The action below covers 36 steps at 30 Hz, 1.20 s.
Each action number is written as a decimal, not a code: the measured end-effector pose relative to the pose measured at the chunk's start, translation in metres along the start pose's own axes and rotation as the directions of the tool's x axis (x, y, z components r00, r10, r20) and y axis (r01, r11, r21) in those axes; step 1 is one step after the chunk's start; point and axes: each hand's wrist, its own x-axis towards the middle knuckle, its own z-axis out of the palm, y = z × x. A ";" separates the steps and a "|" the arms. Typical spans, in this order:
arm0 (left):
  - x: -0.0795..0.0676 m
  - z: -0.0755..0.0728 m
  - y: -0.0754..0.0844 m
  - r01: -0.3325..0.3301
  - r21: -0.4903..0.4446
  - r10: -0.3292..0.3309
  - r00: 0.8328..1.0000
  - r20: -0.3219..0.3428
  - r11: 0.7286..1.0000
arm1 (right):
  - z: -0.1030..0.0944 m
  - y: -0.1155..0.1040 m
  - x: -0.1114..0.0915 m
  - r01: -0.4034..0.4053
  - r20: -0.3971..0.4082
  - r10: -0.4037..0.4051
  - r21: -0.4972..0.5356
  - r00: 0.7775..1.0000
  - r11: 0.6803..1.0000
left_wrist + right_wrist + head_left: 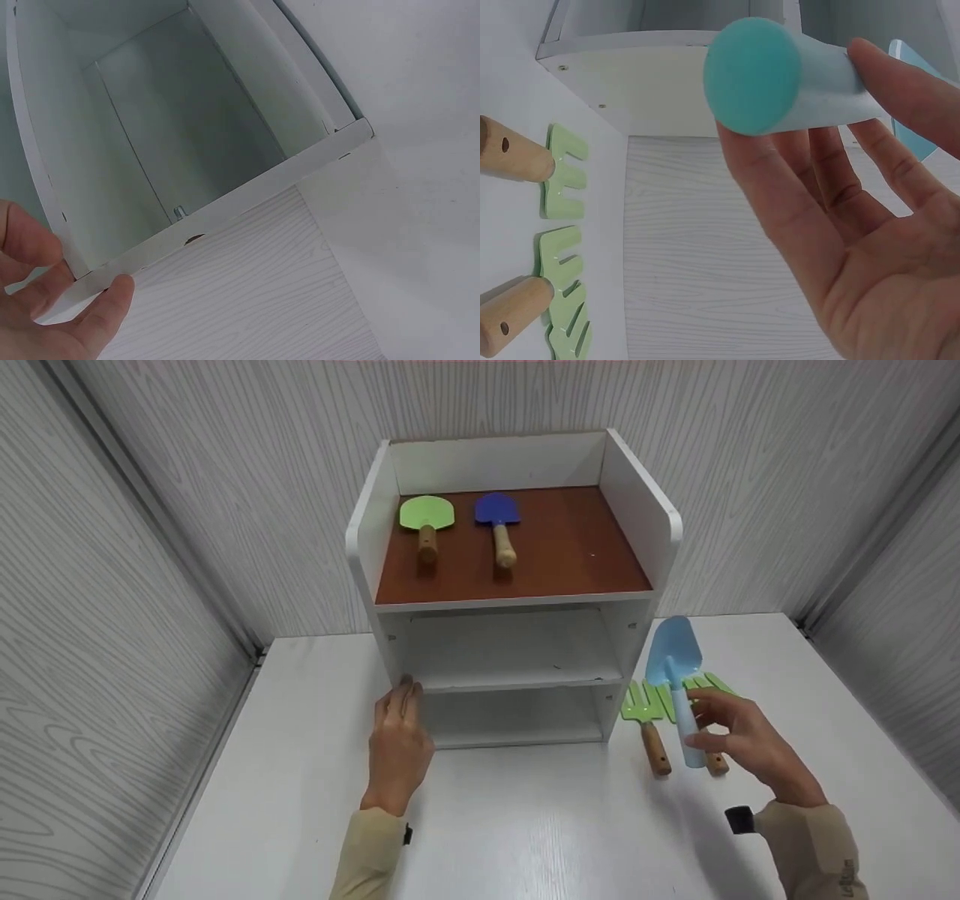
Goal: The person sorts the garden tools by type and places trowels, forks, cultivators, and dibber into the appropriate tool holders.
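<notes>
My right hand [750, 739] holds a light blue hand trowel [675, 649] by its handle, thumb on one side and fingers on the other. The blade points up and away, to the right of the white shelf unit [639, 487]. In the right wrist view, the rounded turquoise handle end [751, 76] faces the camera. My left hand [400, 750] grips the front edge of the unit's left side panel, near the middle shelf board. From the left wrist view, thumb and fingers [112, 304] lie on opposite sides of that panel edge.
On the unit's brown top lie a green shovel [427, 512] and a dark blue trowel [496, 508], handles toward me. Two green hand forks with wooden handles, one of them a nearer fork [643, 711], lie on the white table [517, 817] right of the unit. Wood-grain walls surround the table.
</notes>
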 end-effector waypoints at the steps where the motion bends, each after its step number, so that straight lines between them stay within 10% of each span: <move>1: 0.000 0.000 0.000 0.000 -0.001 0.000 1.000 -0.001 1.000 | 0.000 -0.001 0.000 0.011 -0.001 -0.011 0.003 1.000 1.000; 36: 0.000 0.001 -0.001 0.005 0.020 -0.005 1.000 0.008 1.000 | 0.014 -0.060 0.029 0.157 0.030 -0.158 0.035 0.987 0.987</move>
